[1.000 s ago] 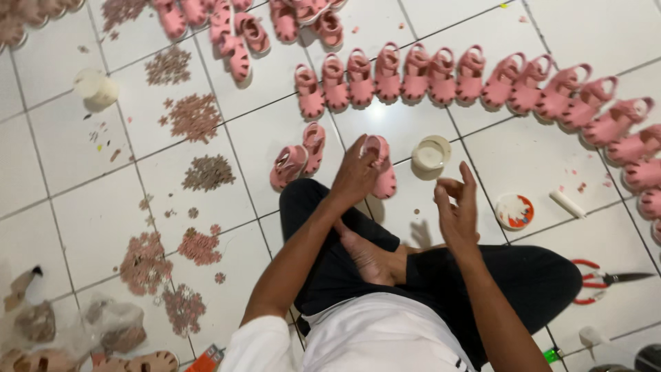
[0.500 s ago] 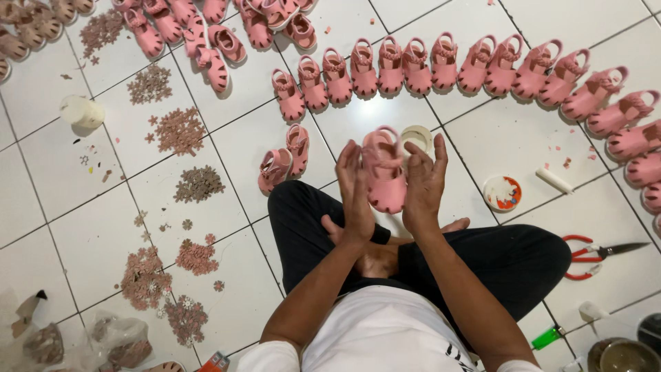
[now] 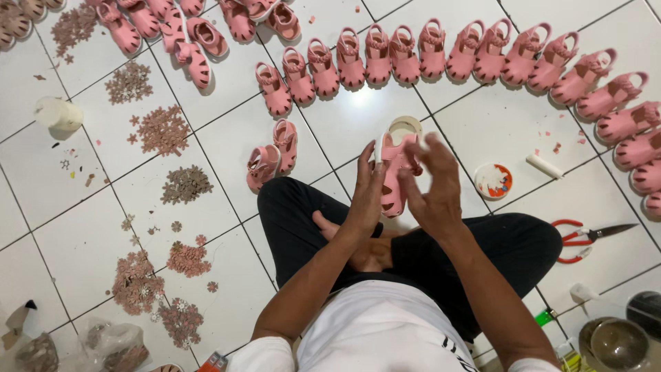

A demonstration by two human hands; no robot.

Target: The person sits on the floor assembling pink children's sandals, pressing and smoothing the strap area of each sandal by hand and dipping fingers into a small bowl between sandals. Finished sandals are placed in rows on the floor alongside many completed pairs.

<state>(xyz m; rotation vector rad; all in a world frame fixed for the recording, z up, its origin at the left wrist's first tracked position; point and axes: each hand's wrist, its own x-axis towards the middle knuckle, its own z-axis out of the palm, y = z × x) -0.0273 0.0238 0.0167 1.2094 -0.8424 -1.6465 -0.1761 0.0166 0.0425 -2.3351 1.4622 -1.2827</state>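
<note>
I sit cross-legged on a white tiled floor point(image 3: 89, 227). My left hand point(image 3: 367, 196) and my right hand point(image 3: 432, 186) hold one small pink sandal point(image 3: 395, 172) between them, above my knees. The left hand's fingers lie along the sandal's left side. The right hand's fingers are spread over its right side and look blurred. Two more pink sandals point(image 3: 273, 155) lie just left of my hands. A small round white container point(image 3: 405, 127) stands right behind the held sandal.
A long curved row of pink sandals point(image 3: 441, 55) runs across the far floor. Piles of small brown and pink flower pieces point(image 3: 162, 131) lie at left. Red-handled scissors point(image 3: 585, 238), a small dish point(image 3: 494, 180), a white roll point(image 3: 58, 114) and a metal bowl point(image 3: 616, 343) are nearby.
One second ago my left hand reached down to a sandal on the floor. Both hands then lifted it, and now the right hand's fingers shift over its side.
</note>
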